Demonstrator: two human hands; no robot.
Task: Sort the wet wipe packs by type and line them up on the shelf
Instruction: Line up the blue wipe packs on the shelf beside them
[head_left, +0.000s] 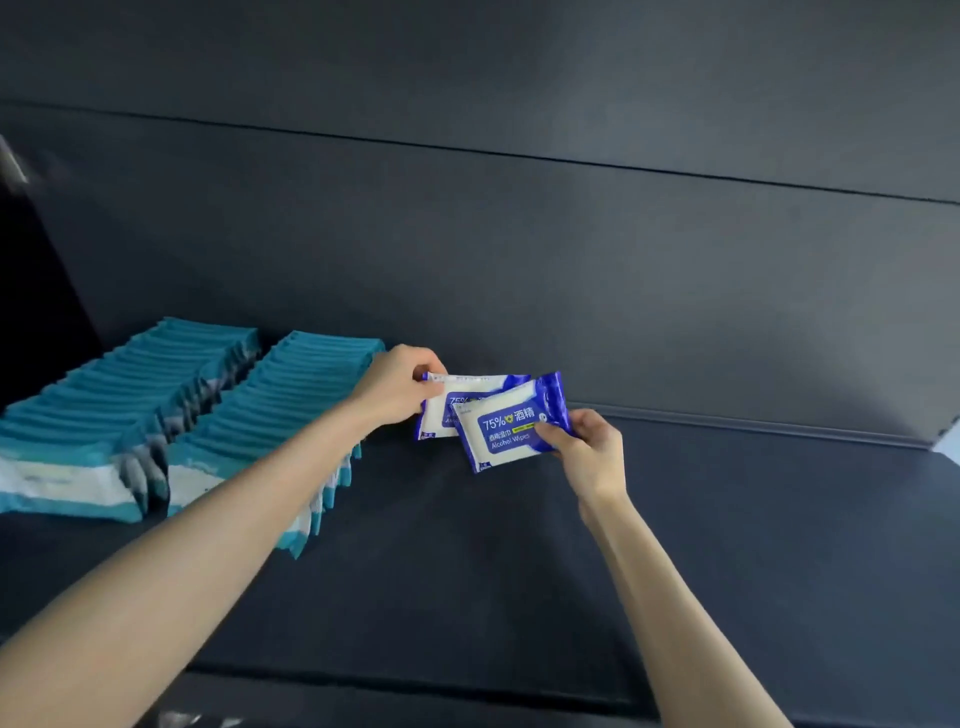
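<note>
From the head camera I see a dark shelf (727, 519) with a dark back panel (519, 234) behind it, and both bare forearms reaching in from the bottom edge. My left hand (400, 387) is at the back of the shelf, fingers curled, pinching the left end of a blue-and-white wipe pack (470, 388) that stands on its long edge close to the back panel. I cannot tell whether its lower edge rests on the shelf. My right hand (587, 447) holds a second blue-and-white pack (506, 431) by its right end, thumb across the printed face and fingers wrapped behind. This pack reads "75%" and "Alcohol Wipes". It sits in front of the first pack and overlaps its right half, tilted so the right end is higher than the left. Its lower left corner is near the shelf, but I cannot make out contact. To the left of both hands, two rows of teal-and-white packs stand on edge, running from the front of the shelf towards the back. The far-left row (119, 405) and the nearer row (280, 410) lie side by side with a narrow gap between them. My left forearm crosses in front of the nearer row, and my left hand is just beside that row's back end.
</note>
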